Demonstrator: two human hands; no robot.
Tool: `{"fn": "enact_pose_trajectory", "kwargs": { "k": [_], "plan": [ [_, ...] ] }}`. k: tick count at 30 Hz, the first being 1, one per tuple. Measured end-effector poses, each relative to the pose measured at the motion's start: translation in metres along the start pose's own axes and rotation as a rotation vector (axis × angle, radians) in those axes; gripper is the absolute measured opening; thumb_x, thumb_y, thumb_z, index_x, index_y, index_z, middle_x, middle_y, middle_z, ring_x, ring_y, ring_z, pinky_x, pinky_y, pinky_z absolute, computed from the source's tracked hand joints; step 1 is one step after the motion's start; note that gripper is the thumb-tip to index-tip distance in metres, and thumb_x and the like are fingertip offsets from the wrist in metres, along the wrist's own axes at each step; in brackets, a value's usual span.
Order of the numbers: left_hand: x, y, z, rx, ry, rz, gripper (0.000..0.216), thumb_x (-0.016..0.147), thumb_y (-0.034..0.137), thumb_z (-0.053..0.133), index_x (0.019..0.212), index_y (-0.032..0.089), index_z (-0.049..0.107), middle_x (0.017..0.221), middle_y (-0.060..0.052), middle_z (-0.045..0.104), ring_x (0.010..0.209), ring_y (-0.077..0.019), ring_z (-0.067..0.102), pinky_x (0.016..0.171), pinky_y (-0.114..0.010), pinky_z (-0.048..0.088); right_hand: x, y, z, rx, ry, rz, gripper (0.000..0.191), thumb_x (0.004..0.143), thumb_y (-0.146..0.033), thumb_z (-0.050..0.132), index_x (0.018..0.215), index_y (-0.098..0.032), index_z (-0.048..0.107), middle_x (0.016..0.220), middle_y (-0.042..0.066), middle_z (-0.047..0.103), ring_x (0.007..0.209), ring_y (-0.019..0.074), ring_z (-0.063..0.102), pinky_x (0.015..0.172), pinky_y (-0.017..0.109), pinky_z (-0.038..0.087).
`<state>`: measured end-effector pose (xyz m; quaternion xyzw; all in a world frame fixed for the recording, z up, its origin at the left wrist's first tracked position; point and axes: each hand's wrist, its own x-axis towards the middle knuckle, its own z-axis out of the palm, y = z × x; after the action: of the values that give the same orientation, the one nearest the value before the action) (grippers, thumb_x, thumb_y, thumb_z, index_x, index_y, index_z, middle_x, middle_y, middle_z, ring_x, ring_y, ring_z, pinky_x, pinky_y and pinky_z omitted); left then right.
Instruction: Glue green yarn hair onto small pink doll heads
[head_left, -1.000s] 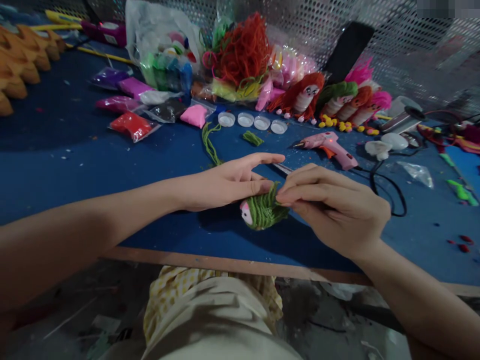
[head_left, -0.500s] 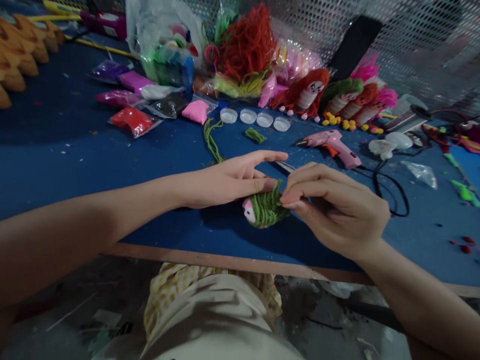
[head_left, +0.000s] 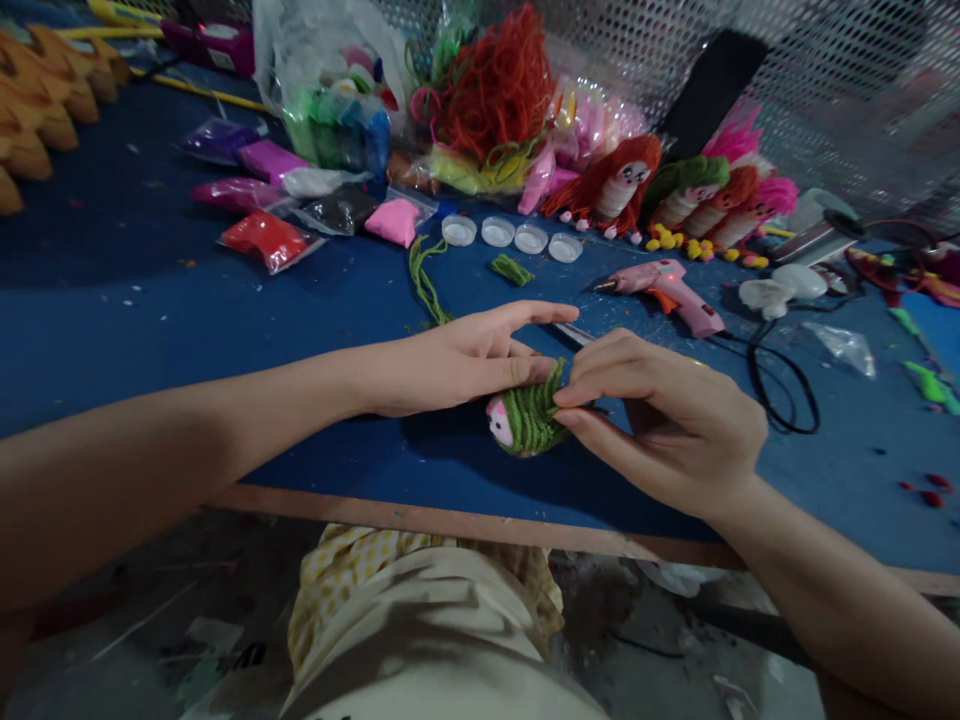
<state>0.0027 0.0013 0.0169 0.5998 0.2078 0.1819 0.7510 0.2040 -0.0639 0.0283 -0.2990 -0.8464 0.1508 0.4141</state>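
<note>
A small doll [head_left: 529,420] with green yarn hair and a pale face lies on its side above the blue table, its face towards the left. My left hand [head_left: 480,355] is on the far side of it, thumb pressed on the yarn and index finger stretched out. My right hand [head_left: 667,410] pinches strands of the green yarn at the doll's right end between thumb and fingertips. Between the hands, a metal blade [head_left: 574,334], perhaps of scissors, shows in part; the rest is hidden behind my right hand.
Beyond my hands lie a pink glue gun [head_left: 667,292] with a black cord, a green yarn bundle [head_left: 511,268], loose green strands [head_left: 427,285] and clear round lids [head_left: 531,238]. Finished-looking dolls [head_left: 619,190], red yarn [head_left: 499,85] and clay packets [head_left: 270,240] line the back.
My right hand has shifted slightly left, its fingertips closer in on the doll's yarn. My left hand and the doll have stayed almost in place.
</note>
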Motion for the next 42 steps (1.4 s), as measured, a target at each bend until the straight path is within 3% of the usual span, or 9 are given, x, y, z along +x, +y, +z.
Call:
{"fn": "enact_pose_trajectory", "kwargs": {
  "k": [5,10,17,24,32,36,39,42],
  "plan": [
    [-0.001,-0.001,-0.001,0.001,-0.024,-0.001,0.068,0.094,0.030,0.066,0.152,0.018,0.033,0.069,0.006,0.058,0.059,-0.0109,0.052,0.056,-0.023,0.039,0.001,0.002,-0.003,-0.082,-0.015,-0.083,0.021,0.086,-0.009,0.068,0.094,-0.028,0.073,0.083,0.003,0.074,0.075,0.0188,0.070,0.067,0.036,0.061],
    [-0.001,-0.001,0.000,-0.012,-0.015,0.000,0.064,0.093,0.031,0.068,0.149,0.018,0.039,0.066,0.007,0.056,0.055,-0.0106,0.050,0.053,-0.023,0.037,-0.001,0.002,-0.005,-0.197,-0.011,-0.151,0.023,0.083,-0.011,0.073,0.093,-0.032,0.074,0.085,0.001,0.075,0.072,0.0185,0.070,0.064,0.037,0.060],
    [-0.001,-0.004,0.000,-0.107,-0.037,0.005,0.067,0.093,0.033,0.070,0.150,0.021,0.037,0.073,0.004,0.066,0.061,-0.0103,0.059,0.059,-0.021,0.042,-0.003,0.001,-0.003,-0.175,0.065,-0.189,0.026,0.083,-0.011,0.072,0.103,-0.028,0.070,0.087,0.003,0.074,0.075,0.0191,0.069,0.067,0.036,0.058],
    [-0.002,-0.006,-0.001,-0.116,0.030,0.001,0.077,0.089,0.037,0.075,0.153,0.019,0.037,0.085,-0.002,0.072,0.075,-0.0160,0.067,0.071,-0.027,0.048,-0.004,-0.001,-0.002,-0.082,0.011,0.116,0.009,0.088,-0.029,0.071,0.094,-0.023,0.068,0.090,0.006,0.064,0.083,0.0199,0.062,0.072,0.036,0.053],
    [-0.001,-0.003,0.001,-0.113,0.111,-0.025,0.080,0.089,0.033,0.074,0.155,0.021,0.032,0.082,0.000,0.070,0.071,-0.0140,0.065,0.064,-0.024,0.046,-0.003,0.002,0.002,0.193,-0.100,0.373,0.010,0.084,-0.029,0.078,0.081,-0.023,0.071,0.081,0.001,0.061,0.078,0.0157,0.057,0.074,0.033,0.048],
    [0.000,-0.005,0.001,-0.060,0.166,-0.001,0.067,0.092,0.036,0.070,0.149,0.019,0.040,0.086,-0.002,0.067,0.074,-0.0139,0.063,0.066,-0.025,0.047,-0.002,0.003,0.003,0.339,-0.146,0.481,0.013,0.084,-0.028,0.077,0.075,-0.021,0.072,0.077,0.000,0.061,0.075,0.0146,0.056,0.074,0.032,0.047],
    [0.000,-0.007,0.000,0.048,0.247,0.088,0.058,0.094,0.049,0.063,0.142,0.019,0.049,0.108,-0.008,0.065,0.085,-0.0167,0.064,0.074,-0.030,0.052,-0.003,0.005,0.005,0.430,-0.061,0.553,0.015,0.084,-0.030,0.078,0.073,-0.022,0.072,0.077,0.000,0.061,0.076,0.0147,0.056,0.073,0.032,0.047],
    [-0.003,-0.007,0.001,0.215,0.279,0.213,0.072,0.077,0.054,0.079,0.137,0.024,0.053,0.131,-0.010,0.057,0.101,-0.0216,0.065,0.085,-0.036,0.056,-0.007,0.009,0.006,0.442,0.093,0.594,0.016,0.084,-0.033,0.078,0.074,-0.023,0.072,0.076,-0.001,0.057,0.073,0.0133,0.053,0.067,0.030,0.044]
  ]
}}
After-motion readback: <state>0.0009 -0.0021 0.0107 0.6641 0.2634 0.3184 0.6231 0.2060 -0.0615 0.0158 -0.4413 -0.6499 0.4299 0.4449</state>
